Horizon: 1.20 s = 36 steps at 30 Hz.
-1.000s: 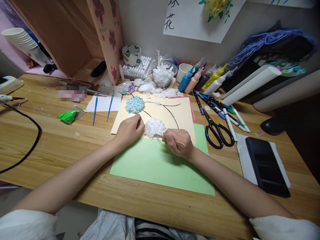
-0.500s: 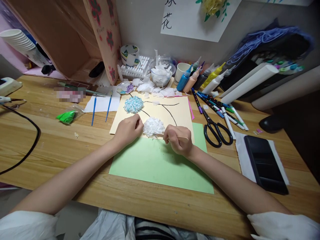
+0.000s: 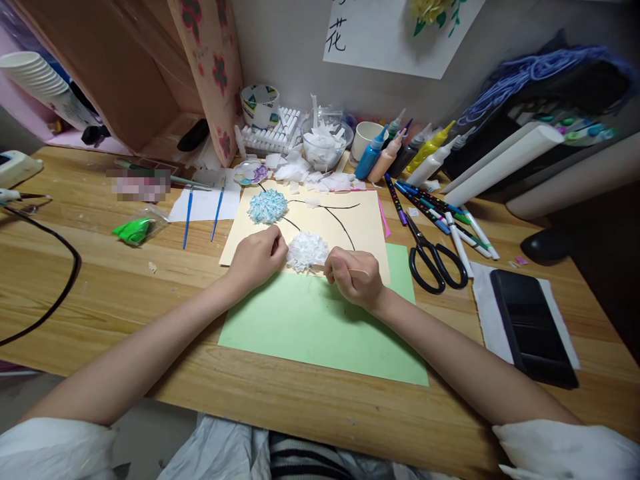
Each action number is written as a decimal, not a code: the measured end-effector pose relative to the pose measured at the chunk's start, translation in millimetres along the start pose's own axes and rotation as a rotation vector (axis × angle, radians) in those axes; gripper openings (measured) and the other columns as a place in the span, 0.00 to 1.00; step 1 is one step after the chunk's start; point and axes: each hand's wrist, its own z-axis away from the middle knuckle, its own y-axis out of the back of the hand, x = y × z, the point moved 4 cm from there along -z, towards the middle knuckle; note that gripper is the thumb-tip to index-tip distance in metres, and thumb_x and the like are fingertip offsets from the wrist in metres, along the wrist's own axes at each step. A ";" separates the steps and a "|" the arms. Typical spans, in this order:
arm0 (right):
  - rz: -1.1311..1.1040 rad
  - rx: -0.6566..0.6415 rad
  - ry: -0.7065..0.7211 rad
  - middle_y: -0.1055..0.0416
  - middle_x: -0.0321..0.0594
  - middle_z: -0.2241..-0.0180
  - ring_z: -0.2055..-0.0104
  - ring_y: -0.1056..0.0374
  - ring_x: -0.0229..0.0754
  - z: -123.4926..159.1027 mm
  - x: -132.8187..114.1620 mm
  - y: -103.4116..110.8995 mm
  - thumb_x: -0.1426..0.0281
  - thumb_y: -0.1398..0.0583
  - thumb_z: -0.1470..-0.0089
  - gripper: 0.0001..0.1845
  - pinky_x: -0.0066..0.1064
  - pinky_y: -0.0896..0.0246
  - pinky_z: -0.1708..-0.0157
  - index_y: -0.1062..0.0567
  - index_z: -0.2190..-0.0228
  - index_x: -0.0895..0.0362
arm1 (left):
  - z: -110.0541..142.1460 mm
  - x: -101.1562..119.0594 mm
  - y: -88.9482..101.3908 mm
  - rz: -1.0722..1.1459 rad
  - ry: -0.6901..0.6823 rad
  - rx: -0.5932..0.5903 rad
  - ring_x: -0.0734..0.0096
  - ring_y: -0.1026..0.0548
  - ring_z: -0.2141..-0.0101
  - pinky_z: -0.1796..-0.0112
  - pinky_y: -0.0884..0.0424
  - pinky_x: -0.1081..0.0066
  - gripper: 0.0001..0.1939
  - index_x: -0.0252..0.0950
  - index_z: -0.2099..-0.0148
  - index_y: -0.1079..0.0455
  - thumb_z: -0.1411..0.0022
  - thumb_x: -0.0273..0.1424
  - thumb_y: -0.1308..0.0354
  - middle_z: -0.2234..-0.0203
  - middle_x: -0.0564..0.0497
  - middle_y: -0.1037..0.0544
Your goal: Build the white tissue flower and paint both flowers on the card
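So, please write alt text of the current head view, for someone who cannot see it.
Right hand holding a thin stick by a fluffy white flower on cream paper; left hand curled at the flower's other side. A blue-and-white flower lies behind; black scissors to the right.

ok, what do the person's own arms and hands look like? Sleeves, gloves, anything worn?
Both the left hand and the right hand are ungloved, with no rings visible. The forearms are bare, no watch or bracelet in view. Loose, creased white sleeves end around the elbows. No cables or markings visible on either arm.
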 end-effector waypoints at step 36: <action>-0.125 0.052 -0.012 0.43 0.32 0.89 0.87 0.46 0.31 -3.6 2.6 13.0 0.69 0.57 0.37 0.24 0.27 0.52 0.84 0.40 0.84 0.55 | -0.1 0.1 0.8 -0.017 -0.006 0.005 0.67 0.31 0.76 0.73 0.44 0.70 0.08 0.38 0.70 0.38 0.38 0.30 0.54 0.78 0.51 0.28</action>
